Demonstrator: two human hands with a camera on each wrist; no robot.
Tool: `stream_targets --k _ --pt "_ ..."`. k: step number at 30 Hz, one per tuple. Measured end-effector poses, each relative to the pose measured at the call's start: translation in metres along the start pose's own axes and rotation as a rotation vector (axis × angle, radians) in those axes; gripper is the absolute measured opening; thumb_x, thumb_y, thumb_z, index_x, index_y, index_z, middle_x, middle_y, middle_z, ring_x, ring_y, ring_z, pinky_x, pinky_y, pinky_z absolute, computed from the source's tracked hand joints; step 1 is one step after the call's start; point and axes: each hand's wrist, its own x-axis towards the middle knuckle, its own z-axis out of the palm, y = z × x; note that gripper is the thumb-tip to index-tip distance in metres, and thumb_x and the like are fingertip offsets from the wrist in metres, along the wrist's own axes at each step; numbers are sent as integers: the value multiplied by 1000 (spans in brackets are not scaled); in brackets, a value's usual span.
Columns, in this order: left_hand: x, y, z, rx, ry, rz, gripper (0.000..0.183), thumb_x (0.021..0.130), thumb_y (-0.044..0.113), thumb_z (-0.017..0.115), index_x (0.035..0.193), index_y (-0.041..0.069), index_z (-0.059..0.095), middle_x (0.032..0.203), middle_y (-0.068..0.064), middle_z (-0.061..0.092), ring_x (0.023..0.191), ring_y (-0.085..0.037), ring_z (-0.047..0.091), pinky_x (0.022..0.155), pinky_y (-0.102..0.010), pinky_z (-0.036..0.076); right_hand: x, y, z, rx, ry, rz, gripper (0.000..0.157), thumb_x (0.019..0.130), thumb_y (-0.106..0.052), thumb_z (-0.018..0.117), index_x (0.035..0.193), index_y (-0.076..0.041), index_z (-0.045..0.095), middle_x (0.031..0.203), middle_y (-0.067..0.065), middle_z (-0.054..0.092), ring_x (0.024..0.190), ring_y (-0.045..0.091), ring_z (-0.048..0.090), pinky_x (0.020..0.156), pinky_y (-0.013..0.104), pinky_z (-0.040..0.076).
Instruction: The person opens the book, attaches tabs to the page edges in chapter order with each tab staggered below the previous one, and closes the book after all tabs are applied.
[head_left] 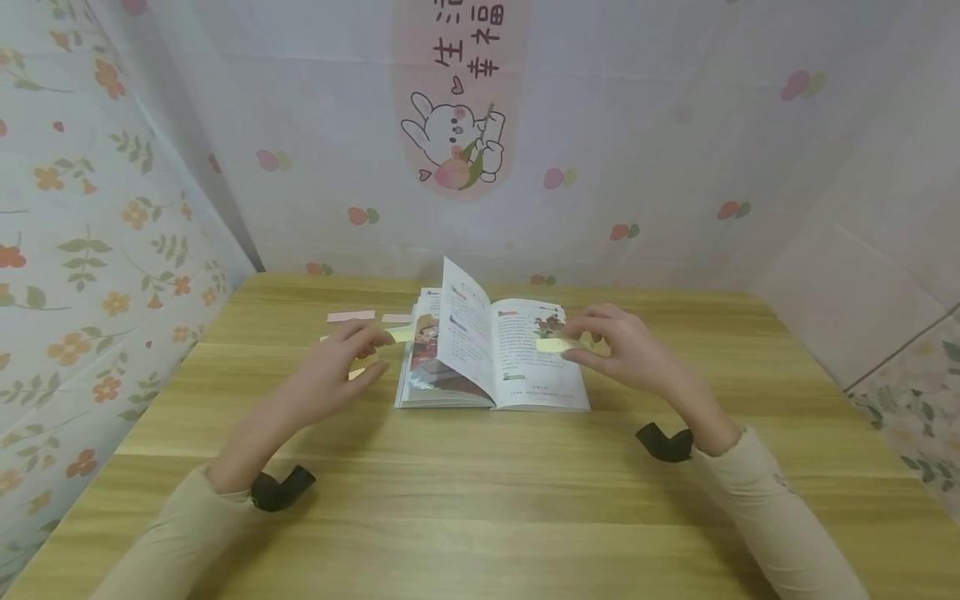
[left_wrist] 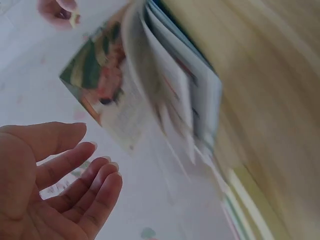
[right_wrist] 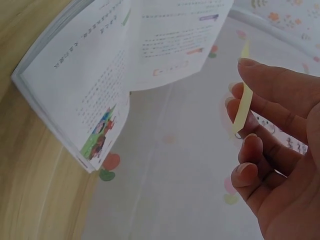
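An open book [head_left: 536, 367] with printed text and coloured pictures lies on the table, one page [head_left: 467, 333] standing partly raised near its middle. Over the book's right side, my right hand [head_left: 622, 346] pinches a small yellow sticky note [right_wrist: 243, 107] between thumb and fingers. My left hand [head_left: 337, 367] is at the book's left edge, fingers loosely bent and thumb apart. In the left wrist view nothing lies between the left fingers [left_wrist: 102, 195]. A yellow strip [head_left: 401, 334] shows by the book's left edge, just past the left fingertips.
Pink paper strips [head_left: 351, 316] lie on the wooden table [head_left: 480, 500] left of the book, with more yellow paper partly hidden behind the left hand. A printed cloth [head_left: 637, 125] hangs behind the table, and floral cloth [head_left: 97, 250] hangs at the left.
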Motion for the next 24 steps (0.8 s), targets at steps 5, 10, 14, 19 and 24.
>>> stream_targets --k 5,10,14,19,24 --pt "11 17 6 -42 21 50 25 96 7 68 120 4 62 115 -11 56 106 -33 60 90 -48 53 -6 5 0 -20 -1 1 22 87 -11 80 108 -8 75 107 3 71 88 21 60 74 36 53" --pt "21 28 13 -36 89 157 29 93 5 71 120 1 63 117 -16 55 108 -32 53 89 -46 49 -12 10 0 -21 -22 20 24 88 -12 79 111 -6 74 107 4 70 90 25 60 75 43 54" --pt "27 35 20 -5 139 233 25 93 3 69 117 -1 64 117 -17 56 107 -32 53 87 -43 49 -15 13 0 -20 -34 32 24 88 -11 79 111 -6 74 106 4 70 89 22 60 75 46 54" --pt "33 44 26 41 162 280 20 92 2 69 111 0 65 116 -16 57 102 -32 54 83 -41 50 -18 12 0 -35 -66 67 24 90 -15 78 112 -8 74 109 3 70 91 20 59 77 44 54" --pt "41 53 32 91 134 318 21 91 3 70 111 -1 66 117 -16 58 102 -29 56 83 -37 52 -19 11 1 -50 -92 86 23 91 -17 77 113 -9 74 111 4 70 91 20 60 77 42 53"
